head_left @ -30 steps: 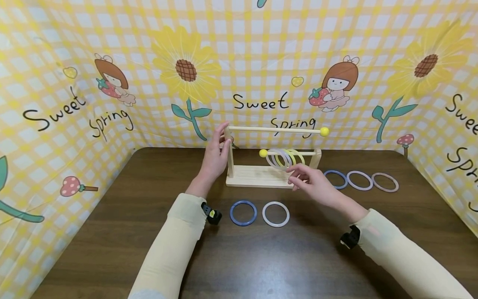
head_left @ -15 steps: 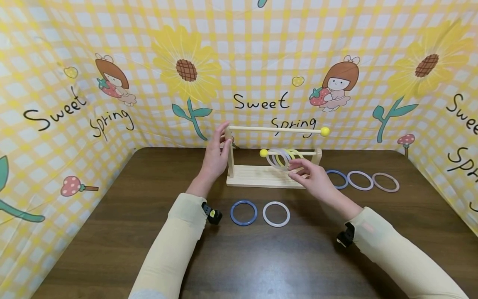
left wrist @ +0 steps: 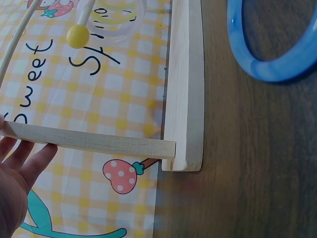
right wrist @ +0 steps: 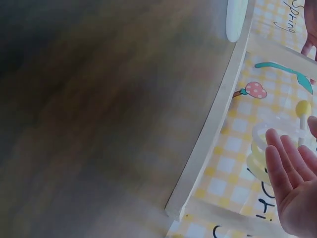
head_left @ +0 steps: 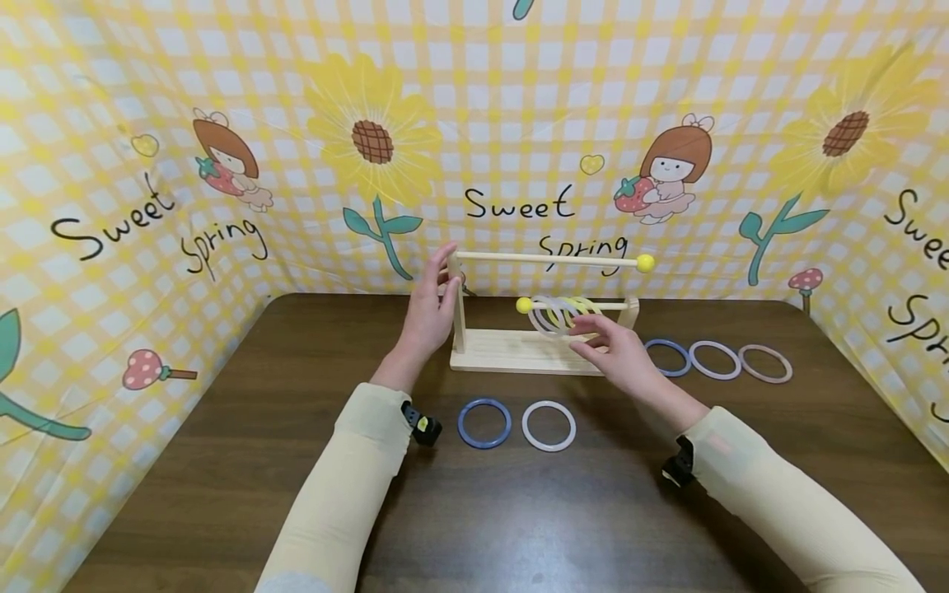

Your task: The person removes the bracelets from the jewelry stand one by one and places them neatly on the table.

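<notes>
A wooden ring stand (head_left: 519,350) stands on the table, with two rods tipped by yellow balls. My left hand (head_left: 427,309) holds its left upright (left wrist: 94,141) near the top, fingers behind the wood in the left wrist view. Several whitish and yellow rings (head_left: 547,317) hang on the lower rod (head_left: 611,305). At their right side is my right hand (head_left: 615,350), fingertips against or just beside them; actual contact is hard to tell. In the right wrist view its fingers (right wrist: 287,161) are fairly straight and the thumb is apart.
A blue ring (head_left: 484,423) and a white ring (head_left: 549,426) lie in front of the stand. To its right lie another blue ring (head_left: 669,358), a pale lilac ring (head_left: 715,360) and a pinkish ring (head_left: 765,363). A yellow checked cloth (head_left: 504,148) hangs behind the table.
My right hand has shifted slightly up and back at the rings, its wrist moving left. The rings on the lower rod tilt a little differently. My left hand stays on the upright.
</notes>
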Demonstrator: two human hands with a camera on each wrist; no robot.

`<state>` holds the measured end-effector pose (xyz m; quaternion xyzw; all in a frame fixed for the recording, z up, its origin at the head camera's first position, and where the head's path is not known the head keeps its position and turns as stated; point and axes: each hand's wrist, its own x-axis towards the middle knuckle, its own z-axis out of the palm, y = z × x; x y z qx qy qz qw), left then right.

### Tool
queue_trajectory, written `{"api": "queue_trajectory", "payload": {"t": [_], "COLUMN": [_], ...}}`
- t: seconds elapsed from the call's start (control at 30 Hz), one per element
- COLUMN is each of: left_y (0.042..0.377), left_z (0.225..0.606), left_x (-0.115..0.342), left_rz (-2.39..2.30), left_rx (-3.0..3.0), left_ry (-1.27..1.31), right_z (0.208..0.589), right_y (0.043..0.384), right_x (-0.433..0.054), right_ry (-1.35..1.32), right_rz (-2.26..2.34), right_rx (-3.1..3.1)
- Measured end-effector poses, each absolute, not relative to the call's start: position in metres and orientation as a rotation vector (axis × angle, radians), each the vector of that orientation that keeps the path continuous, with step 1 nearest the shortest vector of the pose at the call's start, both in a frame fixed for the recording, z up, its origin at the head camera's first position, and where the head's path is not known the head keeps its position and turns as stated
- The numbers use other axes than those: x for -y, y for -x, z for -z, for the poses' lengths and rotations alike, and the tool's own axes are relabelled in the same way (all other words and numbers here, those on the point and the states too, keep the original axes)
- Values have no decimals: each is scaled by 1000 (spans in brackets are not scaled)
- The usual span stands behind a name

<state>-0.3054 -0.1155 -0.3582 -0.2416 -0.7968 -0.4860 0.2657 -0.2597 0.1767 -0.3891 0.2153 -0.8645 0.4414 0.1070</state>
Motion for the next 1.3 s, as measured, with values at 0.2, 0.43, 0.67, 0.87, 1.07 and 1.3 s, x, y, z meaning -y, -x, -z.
{"api": "queue_trajectory", "payload": {"t": [0.2, 0.43, 0.67, 0.87, 1.07, 1.3], "left_y": [305, 305, 306, 305, 304, 303], "left_z": [359, 359, 359, 358, 357, 357], "left_x": [117, 117, 116, 116, 116, 116], "left_rz": [1314, 1301, 1305, 1309, 1311, 1324], "left_rx": [2169, 2178, 2176, 2180, 2177, 2174], "left_ry": [650, 651, 652, 648, 649, 651], "right_z": [391, 389, 388, 389, 390, 391], "right_y": [264, 268, 269, 270, 271, 272], "right_x": [-164, -151, -145, -143, -139, -130], "right_ry": [-638, -532, -474, -474, -500, -524], "right_rz": [-1247, -1183, -1181, -1255, -1354, -1438], "right_rx": [2509, 2484, 2485, 2470, 2429, 2392]}}
